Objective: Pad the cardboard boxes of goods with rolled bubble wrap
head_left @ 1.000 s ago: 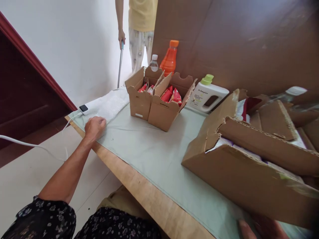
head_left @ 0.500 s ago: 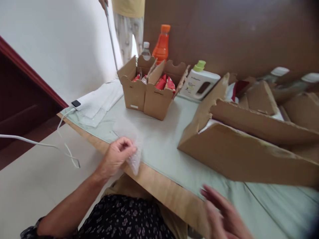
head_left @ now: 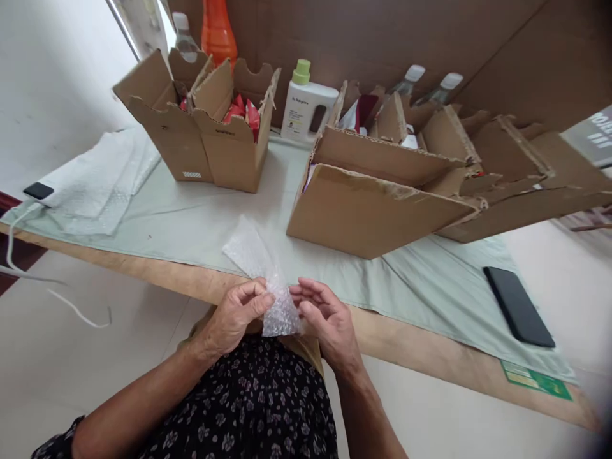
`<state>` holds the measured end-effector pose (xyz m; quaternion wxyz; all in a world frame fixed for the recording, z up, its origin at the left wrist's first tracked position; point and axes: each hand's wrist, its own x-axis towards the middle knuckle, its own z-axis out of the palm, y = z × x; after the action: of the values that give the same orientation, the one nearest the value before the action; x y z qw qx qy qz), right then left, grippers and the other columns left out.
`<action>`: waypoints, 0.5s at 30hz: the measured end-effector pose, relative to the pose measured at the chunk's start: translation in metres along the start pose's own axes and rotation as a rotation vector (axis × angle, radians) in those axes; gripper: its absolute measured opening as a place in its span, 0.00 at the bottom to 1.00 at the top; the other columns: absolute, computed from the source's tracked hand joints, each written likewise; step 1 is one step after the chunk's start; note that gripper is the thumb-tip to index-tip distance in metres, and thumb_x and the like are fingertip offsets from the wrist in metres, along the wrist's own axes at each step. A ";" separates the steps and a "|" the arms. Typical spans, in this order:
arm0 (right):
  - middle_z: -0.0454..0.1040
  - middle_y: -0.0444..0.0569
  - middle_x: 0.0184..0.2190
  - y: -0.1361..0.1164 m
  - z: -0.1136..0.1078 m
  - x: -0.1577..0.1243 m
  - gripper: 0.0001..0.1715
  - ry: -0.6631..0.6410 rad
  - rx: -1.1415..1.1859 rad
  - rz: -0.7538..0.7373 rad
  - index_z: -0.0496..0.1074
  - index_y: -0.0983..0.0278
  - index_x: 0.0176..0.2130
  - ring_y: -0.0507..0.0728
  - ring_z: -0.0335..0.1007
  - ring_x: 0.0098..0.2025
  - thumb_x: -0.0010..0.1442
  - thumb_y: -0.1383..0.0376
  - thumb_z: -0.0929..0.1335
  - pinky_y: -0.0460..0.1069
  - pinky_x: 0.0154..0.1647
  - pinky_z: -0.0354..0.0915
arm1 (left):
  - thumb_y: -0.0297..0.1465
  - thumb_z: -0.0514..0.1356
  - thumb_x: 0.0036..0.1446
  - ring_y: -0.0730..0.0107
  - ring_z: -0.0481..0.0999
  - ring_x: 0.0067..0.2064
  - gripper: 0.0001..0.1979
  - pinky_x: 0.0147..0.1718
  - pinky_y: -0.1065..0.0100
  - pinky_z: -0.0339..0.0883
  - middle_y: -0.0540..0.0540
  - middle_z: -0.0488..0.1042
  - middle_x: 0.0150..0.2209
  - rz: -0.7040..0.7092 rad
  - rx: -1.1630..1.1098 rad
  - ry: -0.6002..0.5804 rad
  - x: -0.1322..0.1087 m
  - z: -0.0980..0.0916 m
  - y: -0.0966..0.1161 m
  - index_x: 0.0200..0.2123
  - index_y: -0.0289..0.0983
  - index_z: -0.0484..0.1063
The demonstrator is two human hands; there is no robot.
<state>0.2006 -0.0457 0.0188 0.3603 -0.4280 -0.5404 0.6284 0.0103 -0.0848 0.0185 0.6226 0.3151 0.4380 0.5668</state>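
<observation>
A clear bubble wrap bag (head_left: pixel 282 312) hangs over the front edge of the table, its far end lying on the green cloth (head_left: pixel 191 220). My left hand (head_left: pixel 241 312) pinches its left side between thumb and fingers. At the bag's right edge is my right hand (head_left: pixel 329 322), fingers loosely curled and apart from the thumb. Whether its fingertips touch the plastic I cannot tell. More flat bubble wrap bags (head_left: pixel 102 185) lie in a pile at the left end of the table.
Cut cardboard boxes (head_left: pixel 229 159) with red packets stand at back left, beside a white bottle (head_left: pixel 306 111) with a green cap. A larger divided cardboard box (head_left: pixel 373 217) fills the right. A black phone (head_left: pixel 519 306) lies near the right edge. A white cable (head_left: pixel 21 223) trails at left.
My right hand has come in from the right to the bag's edge. My left hand still pinches the bag. The view has turned right, bringing the phone into sight.
</observation>
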 end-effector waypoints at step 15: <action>0.73 0.41 0.22 0.001 0.005 -0.010 0.15 0.188 0.181 0.053 0.81 0.62 0.36 0.50 0.66 0.25 0.58 0.52 0.75 0.46 0.29 0.67 | 0.49 0.74 0.54 0.73 0.70 0.30 0.21 0.35 0.70 0.65 0.51 0.72 0.24 0.021 0.105 0.004 -0.024 -0.006 -0.030 0.25 0.38 0.79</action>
<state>0.1998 -0.0570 0.0198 0.4297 -0.4650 -0.4336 0.6412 0.0179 -0.1140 -0.0059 0.5986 0.3507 0.4650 0.5500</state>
